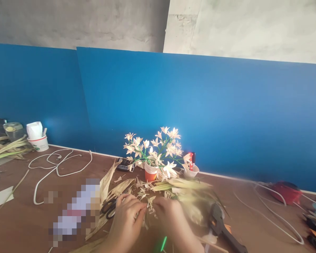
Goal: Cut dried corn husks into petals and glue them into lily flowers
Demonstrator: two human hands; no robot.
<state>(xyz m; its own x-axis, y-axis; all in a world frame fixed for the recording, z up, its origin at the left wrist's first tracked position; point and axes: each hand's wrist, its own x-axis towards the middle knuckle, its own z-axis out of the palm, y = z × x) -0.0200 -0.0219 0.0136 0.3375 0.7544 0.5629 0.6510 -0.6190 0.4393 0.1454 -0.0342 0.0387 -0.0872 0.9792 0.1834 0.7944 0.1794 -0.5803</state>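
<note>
The left hand [129,214] lay at the lower center of the frame, its thumb and forefinger pinched together over a pale sliver [147,204]. The right hand [171,212] was close beside it, a little to the right, fingers turned toward the same spot; motion blur covered its tips, so whether that grip was closed on anything could not be told. Between the two forearms, at the bottom edge, a bright green stick [163,243] showed on the brown surface [21,228].

Just above the hands, pale green husk strips [173,184] and small scraps were strewn across the middle of the frame. Behind them an orange paper cup [150,173] stood upright, with cream-colored artificial flowers [171,149] spreading from it on green stems. A small white cup [191,172] was just to its right, a red marker-like object [192,159] upright in it, and a dark device [125,165] lay to its left.

Black-handled scissors [107,205] rested just left of the left hand, partly hidden by it, beside a dry husk leaf [107,181]. A black glue gun [219,223] lay at the lower right. A white cable [34,197] looped over the left side, near a red-rimmed white cup [39,143]. A blue panel [173,102] ran across behind everything.
</note>
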